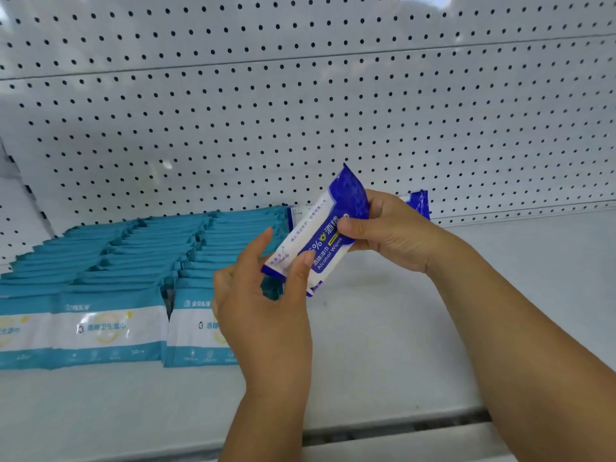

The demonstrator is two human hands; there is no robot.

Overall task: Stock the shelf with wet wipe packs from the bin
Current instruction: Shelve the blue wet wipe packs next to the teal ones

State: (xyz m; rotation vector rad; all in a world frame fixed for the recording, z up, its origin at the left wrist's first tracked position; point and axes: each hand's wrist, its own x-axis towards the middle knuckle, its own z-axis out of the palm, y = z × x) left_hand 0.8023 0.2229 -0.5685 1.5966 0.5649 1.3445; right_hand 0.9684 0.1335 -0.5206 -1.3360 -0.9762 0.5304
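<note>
A blue and white alcohol wipes pack (pixel 316 231) is held tilted above the white shelf (pixel 416 328). My right hand (pixel 393 231) grips its upper end, thumb on the front. My left hand (pixel 266 295) pinches the lower end between thumb and fingers. Behind my right hand, another blue pack (pixel 418 205) stands against the pegboard, mostly hidden. Rows of teal and white wipe packs (pixel 133 261) fill the shelf's left part. The bin is out of view.
A white pegboard back wall (pixel 300 111) rises behind the shelf. The shelf's front edge (pixel 400 431) runs along the bottom. To the right of the teal rows lies bare shelf surface.
</note>
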